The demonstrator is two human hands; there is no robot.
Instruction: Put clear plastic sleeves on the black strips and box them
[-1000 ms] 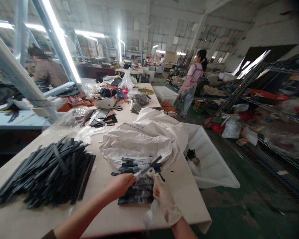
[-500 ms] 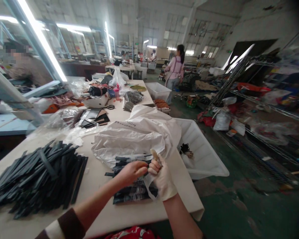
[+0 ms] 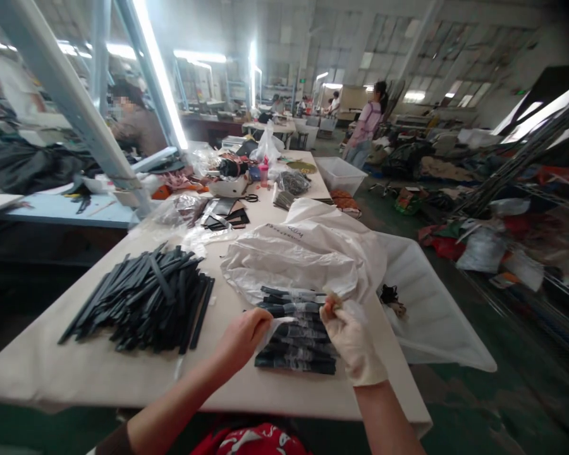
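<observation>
My bare left hand is closed on a piece of clear plastic at the left side of a stack of wrapped black strips. Over the stack's right side, my right hand wears a pale glove with bare fingertips. Its fingers are bent together; what they hold, if anything, is too small to name. Behind the stack lies a crumpled white sack with writing on it. Loose black strips form a large heap on the table to the left.
A white bin stands against the right edge of the pale table. Scissors, plastic bags and dark flat pieces lie farther back. A slanted metal post rises at the left. A person stands in the aisle.
The view has turned left. My hands, close together before, are now apart, with the left one holding plastic at the stack's left side and the right one over its right side.
</observation>
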